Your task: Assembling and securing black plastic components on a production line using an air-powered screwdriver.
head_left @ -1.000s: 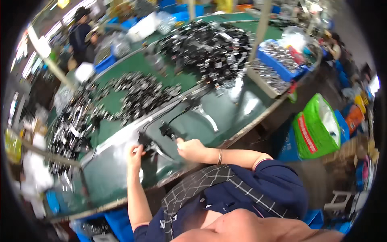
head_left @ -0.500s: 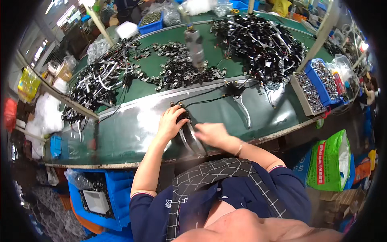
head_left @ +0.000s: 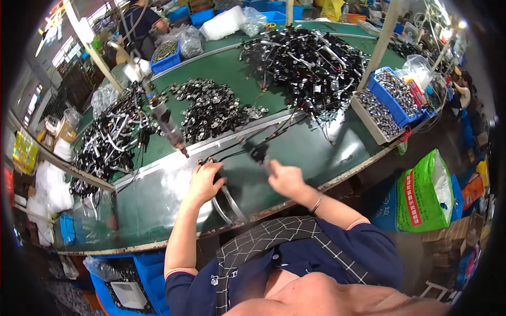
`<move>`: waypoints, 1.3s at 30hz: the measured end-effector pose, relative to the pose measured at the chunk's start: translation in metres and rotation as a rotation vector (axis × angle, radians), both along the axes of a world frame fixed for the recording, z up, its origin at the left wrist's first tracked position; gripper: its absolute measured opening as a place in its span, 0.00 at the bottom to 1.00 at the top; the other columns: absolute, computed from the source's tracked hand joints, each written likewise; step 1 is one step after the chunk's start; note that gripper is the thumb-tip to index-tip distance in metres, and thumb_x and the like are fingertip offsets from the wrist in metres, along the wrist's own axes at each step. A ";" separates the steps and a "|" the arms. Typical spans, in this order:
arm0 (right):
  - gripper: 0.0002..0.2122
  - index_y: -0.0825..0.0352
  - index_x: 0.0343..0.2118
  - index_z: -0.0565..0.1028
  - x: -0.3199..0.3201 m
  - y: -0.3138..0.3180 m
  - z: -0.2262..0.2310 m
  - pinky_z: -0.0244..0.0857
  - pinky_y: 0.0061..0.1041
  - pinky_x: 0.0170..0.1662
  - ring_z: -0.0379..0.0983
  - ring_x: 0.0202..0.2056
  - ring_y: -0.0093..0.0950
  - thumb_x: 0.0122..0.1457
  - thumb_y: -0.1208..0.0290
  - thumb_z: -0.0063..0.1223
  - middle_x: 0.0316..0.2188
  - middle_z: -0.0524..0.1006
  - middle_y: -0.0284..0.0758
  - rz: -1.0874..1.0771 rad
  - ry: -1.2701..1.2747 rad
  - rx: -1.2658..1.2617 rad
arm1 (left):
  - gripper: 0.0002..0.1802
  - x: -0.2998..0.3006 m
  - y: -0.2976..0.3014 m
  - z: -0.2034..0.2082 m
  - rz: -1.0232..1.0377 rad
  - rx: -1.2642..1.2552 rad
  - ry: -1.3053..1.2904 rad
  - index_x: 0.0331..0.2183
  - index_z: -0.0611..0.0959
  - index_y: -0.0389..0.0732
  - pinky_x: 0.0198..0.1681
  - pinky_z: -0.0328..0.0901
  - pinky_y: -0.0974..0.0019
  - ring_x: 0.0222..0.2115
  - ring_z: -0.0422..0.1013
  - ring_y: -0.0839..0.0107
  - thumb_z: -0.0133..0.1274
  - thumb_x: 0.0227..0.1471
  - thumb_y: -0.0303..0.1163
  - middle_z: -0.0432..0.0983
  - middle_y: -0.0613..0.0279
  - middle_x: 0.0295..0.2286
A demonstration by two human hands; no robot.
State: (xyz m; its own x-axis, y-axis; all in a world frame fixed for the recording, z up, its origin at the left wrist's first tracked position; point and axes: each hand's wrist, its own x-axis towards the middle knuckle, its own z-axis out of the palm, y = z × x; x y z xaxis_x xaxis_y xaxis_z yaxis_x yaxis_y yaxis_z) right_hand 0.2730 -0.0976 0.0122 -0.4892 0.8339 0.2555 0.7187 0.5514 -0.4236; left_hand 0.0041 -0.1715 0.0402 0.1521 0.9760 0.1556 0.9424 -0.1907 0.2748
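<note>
My left hand (head_left: 206, 180) is closed over the black ends of two brake levers, whose curved silver levers (head_left: 232, 203) point toward me on the green bench. My right hand (head_left: 287, 181) is closed in a pinch close beside another brake lever (head_left: 257, 152). That lever's black body shows, blurred, ahead of my fingers. Its silver part is hidden, apparently inside the right hand's grip. Black cables (head_left: 282, 130) trail from these parts toward the raised metal strip. An electric screwdriver (head_left: 167, 124) hangs tilted, just beyond my left hand.
Beyond the strip lie a pile of small clamps (head_left: 211, 108) and heaps of brake levers, left (head_left: 113, 134) and right (head_left: 316, 68). Bins of small metal parts (head_left: 379, 113) stand at the right edge. A green sack (head_left: 419, 195) and blue crate (head_left: 155, 274) flank me. A person (head_left: 138, 26) stands far left.
My right hand has gone from the levers under my left hand to the single brake lever, which has turned and shifted left. My left hand keeps its hold. The whole view has shifted.
</note>
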 end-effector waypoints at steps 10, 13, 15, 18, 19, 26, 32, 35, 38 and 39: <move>0.18 0.70 0.43 0.68 -0.057 -0.045 -0.007 0.69 0.34 0.25 0.75 0.22 0.37 0.53 0.62 0.49 0.20 0.76 0.39 0.219 -0.069 0.020 | 0.34 0.050 0.019 0.035 -0.007 0.079 0.043 0.54 0.67 0.47 0.55 0.51 0.48 0.54 0.58 0.55 0.58 0.43 0.36 0.62 0.53 0.52; 0.18 0.68 0.42 0.68 -0.050 -0.045 0.005 0.70 0.38 0.30 0.75 0.29 0.41 0.52 0.60 0.50 0.27 0.76 0.42 0.460 -0.004 -0.194 | 0.20 0.038 0.030 0.013 -0.017 -0.024 0.131 0.42 0.77 0.46 0.55 0.54 0.50 0.53 0.60 0.58 0.55 0.46 0.39 0.69 0.59 0.47; 0.11 0.61 0.32 0.73 -0.032 -0.006 0.003 0.70 0.38 0.30 0.75 0.28 0.38 0.51 0.59 0.50 0.27 0.76 0.37 0.483 -0.014 -0.062 | 0.12 0.028 0.032 0.006 -0.043 -0.032 0.115 0.32 0.81 0.44 0.53 0.56 0.54 0.53 0.61 0.58 0.55 0.46 0.39 0.72 0.63 0.45; 0.07 0.61 0.24 0.74 0.018 0.117 0.032 0.70 0.37 0.29 0.73 0.30 0.35 0.50 0.64 0.48 0.25 0.75 0.36 0.134 -0.014 0.354 | 0.11 0.018 0.027 0.005 -0.049 -0.049 0.105 0.32 0.81 0.44 0.53 0.56 0.54 0.53 0.61 0.58 0.56 0.45 0.38 0.72 0.63 0.44; 0.06 0.63 0.24 0.74 0.039 0.170 0.048 0.70 0.35 0.31 0.72 0.30 0.36 0.49 0.67 0.48 0.27 0.74 0.37 0.004 -0.028 0.430 | 0.11 0.014 0.023 0.005 -0.044 -0.060 0.096 0.32 0.80 0.44 0.53 0.56 0.54 0.53 0.61 0.59 0.56 0.45 0.38 0.71 0.63 0.44; 0.07 0.66 0.34 0.73 0.188 0.463 0.068 0.71 0.34 0.38 0.75 0.37 0.38 0.52 0.72 0.47 0.34 0.75 0.41 -0.653 -0.300 0.362 | 0.11 0.024 0.023 0.025 -0.022 -0.163 0.105 0.33 0.82 0.45 0.54 0.55 0.53 0.51 0.62 0.57 0.57 0.44 0.37 0.72 0.62 0.45; 0.08 0.63 0.25 0.78 0.179 0.485 0.096 0.72 0.33 0.34 0.78 0.30 0.35 0.52 0.72 0.45 0.25 0.79 0.39 -0.520 -0.445 0.410 | 0.16 0.040 0.047 0.050 -0.028 -0.142 0.170 0.37 0.80 0.44 0.53 0.56 0.49 0.49 0.64 0.58 0.58 0.43 0.37 0.71 0.58 0.44; 0.05 0.63 0.25 0.74 0.139 0.424 0.129 0.71 0.31 0.26 0.78 0.27 0.33 0.53 0.75 0.45 0.23 0.78 0.37 -0.379 -0.324 0.651 | 0.16 0.055 0.077 0.058 -0.083 -0.114 -0.037 0.39 0.79 0.42 0.51 0.60 0.54 0.46 0.66 0.56 0.58 0.43 0.32 0.71 0.55 0.45; 0.01 0.61 0.22 0.71 0.100 0.338 0.131 0.67 0.28 0.21 0.72 0.20 0.30 0.43 0.73 0.49 0.18 0.72 0.32 0.093 -0.266 0.974 | 0.20 0.077 0.114 0.056 -0.079 0.029 -0.216 0.44 0.76 0.41 0.47 0.63 0.58 0.44 0.68 0.57 0.55 0.46 0.26 0.69 0.53 0.47; 0.02 0.62 0.21 0.72 0.080 0.296 0.141 0.67 0.27 0.25 0.71 0.21 0.31 0.41 0.73 0.51 0.19 0.72 0.34 0.374 -0.201 0.891 | 0.20 0.085 0.126 0.052 -0.044 0.136 -0.368 0.45 0.74 0.41 0.47 0.63 0.57 0.44 0.68 0.56 0.54 0.46 0.25 0.69 0.52 0.45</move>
